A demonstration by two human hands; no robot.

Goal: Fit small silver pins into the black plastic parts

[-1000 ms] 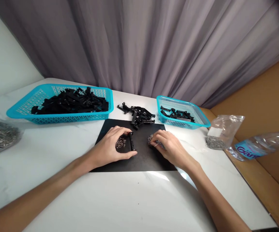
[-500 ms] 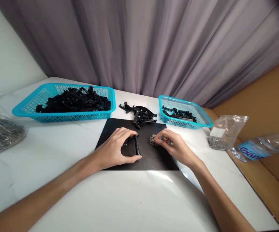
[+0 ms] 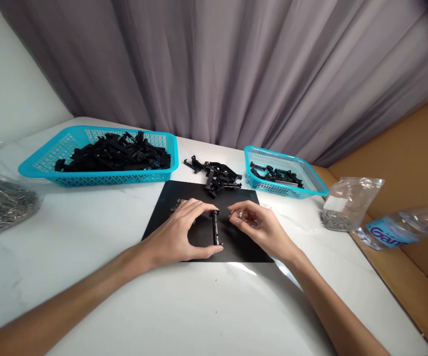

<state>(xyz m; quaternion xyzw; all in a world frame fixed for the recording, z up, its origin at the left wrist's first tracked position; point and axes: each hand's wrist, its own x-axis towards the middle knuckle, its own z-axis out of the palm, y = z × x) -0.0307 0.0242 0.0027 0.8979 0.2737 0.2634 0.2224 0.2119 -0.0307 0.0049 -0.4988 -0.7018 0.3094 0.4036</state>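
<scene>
My left hand [image 3: 178, 232] grips a slim black plastic part [image 3: 215, 228] by its two ends, thumb at the near end and fingertips at the far end. The part is held over a black mat [image 3: 232, 252]. To its right, my right hand [image 3: 258, 223] is closed in a pinch, fingertips a short way from the part. Whatever is between those fingertips is too small to make out. Small shiny metal pieces [image 3: 240, 214] show around the right fingers, which partly hide them. More small metal pieces [image 3: 177, 205] lie on the mat behind my left hand.
Behind the mat lies a heap of black plastic parts [image 3: 221, 174]. Blue baskets with black parts stand at left [image 3: 113, 177] and right [image 3: 284, 190]. Bags of small metal pieces lie at far left [image 3: 6, 200] and right [image 3: 337, 219], the latter beside a plastic bottle [image 3: 392, 231].
My left hand has moved slightly right and nearer to me with the black part. The right hand has shifted a little left, covering more of the metal pile, and its fingers have curled in.
</scene>
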